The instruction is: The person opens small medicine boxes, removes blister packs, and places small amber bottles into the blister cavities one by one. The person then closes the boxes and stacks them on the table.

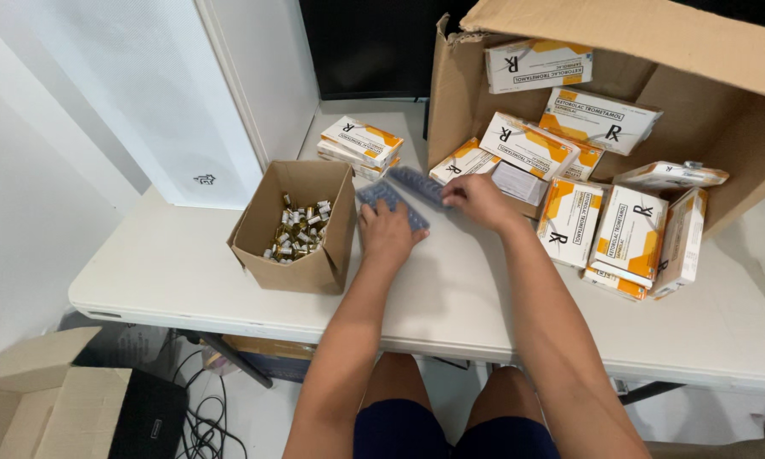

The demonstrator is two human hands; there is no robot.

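- Two hands on the white table (187,272), both pressed down on blue-grey blister trays near its middle.
- Left hand (388,234) lies flat, fingers spread, on the nearer blister tray (381,197); it pins the tray rather than gripping it.
- Right hand (478,200) rests on the farther blister tray (416,181), fingertips on its right end; I cannot tell whether the fingers curl under it.
- Those two trays sit side by side, angled, just beside the small brown box (302,225).
- That small box stands open-topped toward the table's left edge, with a heap of little vials (297,231) in it, too many and too small to count.
- Behind it, toward the back edge, is a short stack of white-and-orange cartons (361,143), flat and rectangular; three layers or so.
- At the right, a big cardboard box (620,34) lies tipped on its side, its mouth facing the hands and its flap hanging overhead.
- More white-and-orange cartons (629,229) spill from it: around a dozen show, some flat inside, some upright on the table near its right front.
- Open room: the table's front edge is bare on both sides of the arms, and its left front corner too.
- Down on the floor at left, one more cardboard box (25,399) stands open, with black cables (208,425) beside it.
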